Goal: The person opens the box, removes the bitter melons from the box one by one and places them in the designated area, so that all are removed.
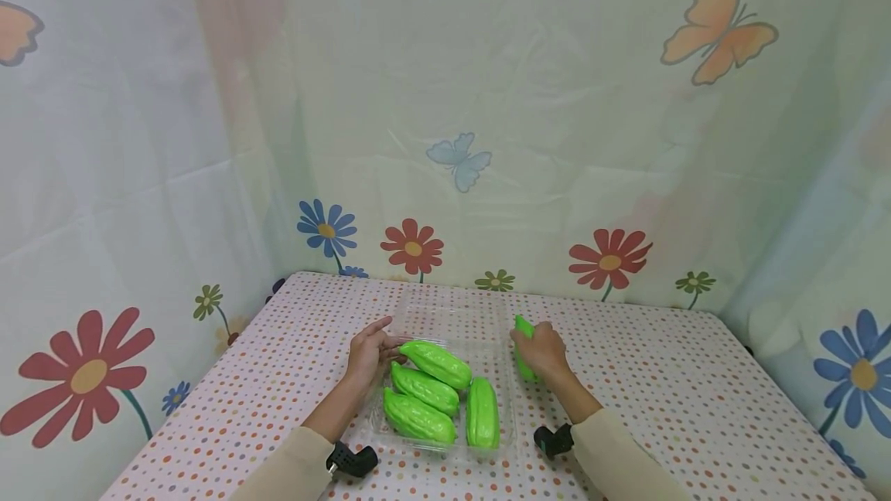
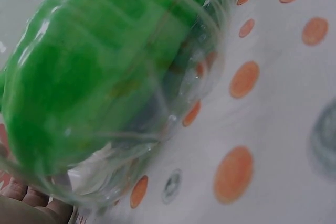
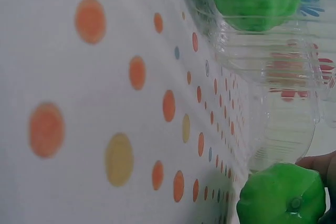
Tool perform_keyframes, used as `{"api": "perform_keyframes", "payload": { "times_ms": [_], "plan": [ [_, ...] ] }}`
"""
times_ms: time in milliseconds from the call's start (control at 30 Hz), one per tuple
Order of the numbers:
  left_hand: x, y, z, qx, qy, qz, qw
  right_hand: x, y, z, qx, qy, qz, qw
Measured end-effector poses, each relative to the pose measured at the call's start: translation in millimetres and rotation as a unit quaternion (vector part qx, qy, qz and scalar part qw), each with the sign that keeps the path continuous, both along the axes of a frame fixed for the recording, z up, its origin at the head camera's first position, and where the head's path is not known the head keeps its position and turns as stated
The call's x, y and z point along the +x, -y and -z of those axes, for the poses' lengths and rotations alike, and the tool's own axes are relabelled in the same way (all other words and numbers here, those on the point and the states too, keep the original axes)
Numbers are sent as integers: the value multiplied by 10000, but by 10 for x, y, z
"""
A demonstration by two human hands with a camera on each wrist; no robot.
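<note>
A clear plastic clamshell container [image 1: 506, 408] lies with its lid [image 1: 452, 314] folded back toward the wall. In it are several bright green bitter melons [image 1: 425, 414], three slanting on the left and one upright along the right side. My left hand [image 1: 370, 350] is at the container's upper left edge, fingers reaching to the rim by a melon's tip; only its fingers [image 2: 34, 198] show in the left wrist view. To the right of the container, my right hand [image 1: 543, 348] grips another bitter melon [image 1: 524, 368], whose rounded end [image 3: 283, 198] faces the right wrist camera.
A dotted cloth covers the table [image 1: 647, 400], its far edge meeting a hanging curtain [image 1: 529, 199] printed with flowers and butterflies. Curtains stand at both sides too. A dark wrist camera [image 1: 553, 441] sits on each forearm.
</note>
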State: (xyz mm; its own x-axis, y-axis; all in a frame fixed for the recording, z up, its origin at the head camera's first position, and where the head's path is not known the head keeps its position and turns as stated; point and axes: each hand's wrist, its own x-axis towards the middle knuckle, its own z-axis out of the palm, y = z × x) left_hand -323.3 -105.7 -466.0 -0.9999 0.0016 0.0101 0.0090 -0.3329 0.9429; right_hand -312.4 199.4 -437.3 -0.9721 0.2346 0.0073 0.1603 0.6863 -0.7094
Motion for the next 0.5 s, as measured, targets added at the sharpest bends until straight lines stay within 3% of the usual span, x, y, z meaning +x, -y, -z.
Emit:
{"api": "perform_keyframes", "payload": {
  "times_ms": [233, 500],
  "plan": [
    [7, -3, 4, 15, 3, 2, 10000, -23, -4, 42, 197, 233, 27, 9995],
    [10, -4, -13, 61, 36, 26, 10000, -25, 1, 54, 501, 108, -120, 9986]
  ]
}}
